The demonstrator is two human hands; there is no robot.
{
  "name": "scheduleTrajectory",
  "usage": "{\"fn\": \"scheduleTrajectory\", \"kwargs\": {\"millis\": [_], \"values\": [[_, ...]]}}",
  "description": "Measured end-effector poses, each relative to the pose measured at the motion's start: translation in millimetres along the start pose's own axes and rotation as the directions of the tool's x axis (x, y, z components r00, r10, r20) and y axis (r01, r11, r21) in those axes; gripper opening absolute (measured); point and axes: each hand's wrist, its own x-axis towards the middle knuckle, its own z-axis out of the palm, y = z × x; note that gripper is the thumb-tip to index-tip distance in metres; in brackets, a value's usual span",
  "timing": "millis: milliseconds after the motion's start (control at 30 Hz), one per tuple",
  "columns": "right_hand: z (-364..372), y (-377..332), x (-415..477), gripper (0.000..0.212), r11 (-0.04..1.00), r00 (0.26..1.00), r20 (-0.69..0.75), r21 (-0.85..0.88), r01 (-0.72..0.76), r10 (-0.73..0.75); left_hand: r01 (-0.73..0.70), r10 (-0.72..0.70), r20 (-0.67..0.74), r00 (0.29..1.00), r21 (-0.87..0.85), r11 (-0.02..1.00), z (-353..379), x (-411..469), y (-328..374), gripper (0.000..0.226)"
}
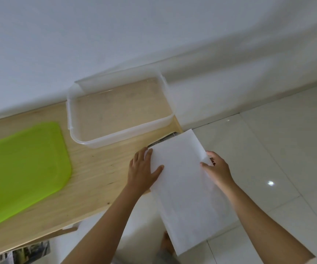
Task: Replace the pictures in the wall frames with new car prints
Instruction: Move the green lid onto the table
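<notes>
Since I am watching through the head camera only, I read the scene from the bottom up. Nearest, a bare foot (165, 242) stands on the tiled floor (268, 149), and some printed pictures (29, 250) lie low at the left, below the counter (100, 168); they are too blurred to tell what they show.

Above that, the white sheet (182, 187) is held blank side up, and I take it for 1 of the prints seen from its back. Only its far end lies over the counter's corner; the rest hangs out above the floor, so it needs both hands. The left hand (144, 168) lies flat with fingers spread along the sheet's left edge, thumb pressing on the paper, probably to pin it. The right hand (217, 169) pinches the right edge, thumb on top, fingers curled at the margin. A dark strip (160, 142) peeks out under the far edge; I cannot tell what it is.

Farther off, a green lid (20, 172) and a clear tub (119, 134) sit on the counter against the wall (96, 35), well apart from the sheet.
</notes>
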Motion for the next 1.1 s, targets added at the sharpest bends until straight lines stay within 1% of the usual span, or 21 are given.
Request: {"fn": "scheduleTrajectory", "kwargs": {"millis": [100,200,300,367,467,533,600,667,767,800,833,933,1000,1100], "values": [[-2.0,2.0,-0.3,0.038,0.998,0.997,0.039,0.001,0.062,-0.062,-0.008,0.009,0.013,1.000,-0.039,0.999,0.5,11.5,0.2,0.075],[-1.4,4.0,1.1,0.039,0.991,0.988,0.076,0.006,0.132,-0.132,-0.059,0.064,0.050,0.997,-0.101,0.993,-3.5,25.2,-1.8,0.081],[-0.5,6.0,4.1,0.039,0.987,0.982,0.098,0.028,0.158,-0.160,-0.072,0.093,0.105,0.990,-0.189,0.979,-12.8,37.3,-7.1,0.088],[-1.2,5.8,4.8,0.037,0.985,0.979,0.112,0.062,0.163,-0.170,-0.066,0.099,0.141,0.985,-0.224,0.972,-18.0,42.2,-11.8,0.088],[-2.1,5.8,2.9,0.037,0.976,0.972,0.135,0.127,0.177,-0.194,-0.057,0.119,0.191,0.974,-0.303,0.951,-18.8,43.9,-18.6,0.083],[-0.8,7.9,2.6,0.037,0.974,0.971,0.134,0.134,0.182,-0.200,-0.037,0.125,0.190,0.974,-0.409,0.912,-17.5,41.5,-19.9,0.076],[1.3,11.2,3.3,0.036,0.974,0.971,0.132,0.141,0.179,-0.198,-0.003,0.126,0.196,0.973,-0.530,0.848,-18.4,38.4,-19.7,0.068],[2.3,12.9,4.4,0.036,0.971,0.970,0.132,0.151,0.183,-0.204,-0.004,0.163,0.228,0.960,-0.571,0.821,-20.8,34.3,-19.6,0.055],[3.6,11.0,5.6,0.036,0.969,0.964,0.147,0.141,0.202,-0.222,-0.012,0.228,0.277,0.933,-0.611,0.792,-23.2,31.0,-21.2,0.026],[4.4,9.9,6.4,0.036,0.969,0.962,0.154,0.142,0.204,-0.225,0.005,0.237,0.301,0.924,-0.627,0.779,-24.3,30.8,-21.4,0.022],[5.3,9.3,7.7,0.036,0.968,0.960,0.161,0.137,0.209,-0.229,0.022,0.245,0.328,0.912,-0.637,0.771,-26.0,30.7,-20.8,0.022],[2.9,-1.2,7.5,0.035,0.960,0.944,0.199,0.146,0.237,-0.264,0.069,0.275,0.381,0.883,-0.683,0.727,-37.2,28.3,-18.0,0.033],[-4.1,-15.1,7.1,0.033,0.953,0.932,0.211,0.135,0.271,-0.295,0.115,0.257,0.370,0.893,-0.740,0.663,-51.2,20.0,-16.0,0.033],[-19.6,-41.9,11.8,0.028,0.941,0.920,0.202,0.098,0.323,-0.336,0.143,0.193,0.298,0.935,-0.814,0.564,-73.0,3.1,-20.3,0.033]]}}
